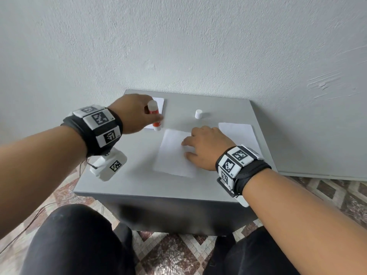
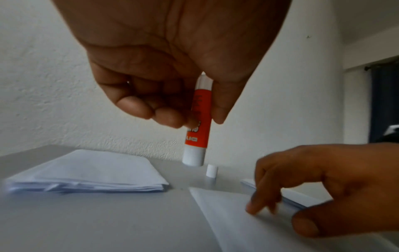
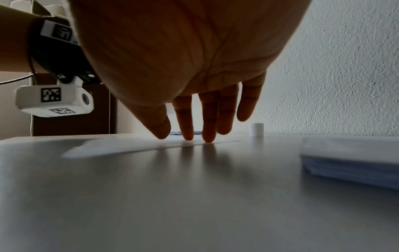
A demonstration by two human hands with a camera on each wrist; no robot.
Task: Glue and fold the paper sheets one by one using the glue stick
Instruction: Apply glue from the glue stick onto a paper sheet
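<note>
My left hand (image 1: 137, 114) grips an orange and white glue stick (image 1: 154, 115) upright, its tip pointing down just above the grey table (image 1: 123, 175), beside the far left corner of a single white sheet (image 1: 172, 153). In the left wrist view the glue stick (image 2: 197, 122) is pinched between thumb and fingers. My right hand (image 1: 204, 145) lies with straight fingers pressing on the right side of that sheet (image 3: 151, 145). The stick's white cap (image 1: 198, 114) stands alone at the back of the table.
A pile of folded sheets (image 1: 158, 104) lies at the back left under my left hand. A stack of flat white sheets (image 1: 238, 133) lies at the right. The table stands against a white wall, with patterned floor around it.
</note>
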